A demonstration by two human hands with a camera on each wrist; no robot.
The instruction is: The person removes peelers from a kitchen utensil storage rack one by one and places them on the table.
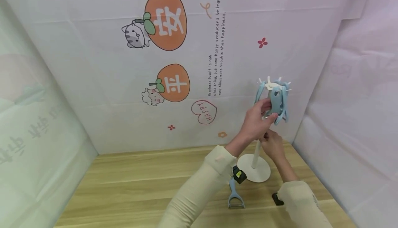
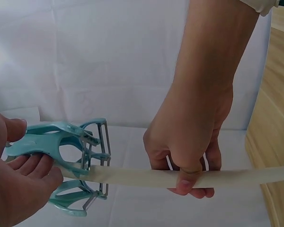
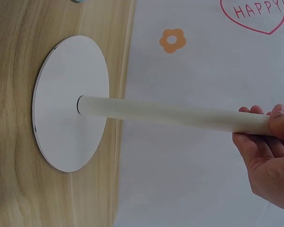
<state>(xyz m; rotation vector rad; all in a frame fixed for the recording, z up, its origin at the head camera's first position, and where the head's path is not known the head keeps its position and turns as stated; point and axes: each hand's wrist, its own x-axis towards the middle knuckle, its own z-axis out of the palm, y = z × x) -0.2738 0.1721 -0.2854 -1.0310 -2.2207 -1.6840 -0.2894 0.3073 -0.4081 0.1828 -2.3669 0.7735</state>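
Note:
A white stand rises on a pole [image 3: 175, 116] from a round base [image 3: 68, 142]. Several light blue Y-shaped peelers [image 1: 275, 100] hang from the hooks of its top [image 1: 273, 85], blades downward. My left hand [image 1: 255, 120] is at these peelers, its thumb and fingers around one peeler [image 2: 42, 143] in the left wrist view. Below them, my right hand [image 2: 189, 137] grips the pole with thumb and fingers wrapped round it. Part of the left hand lies outside the left wrist view.
Another blue peeler [image 1: 232, 189] lies on the wooden table [image 1: 149, 183], near the left wrist's black strap device [image 1: 239, 174]. A printed white cloth [image 1: 102, 83] hangs behind the table, with more cloth on both sides.

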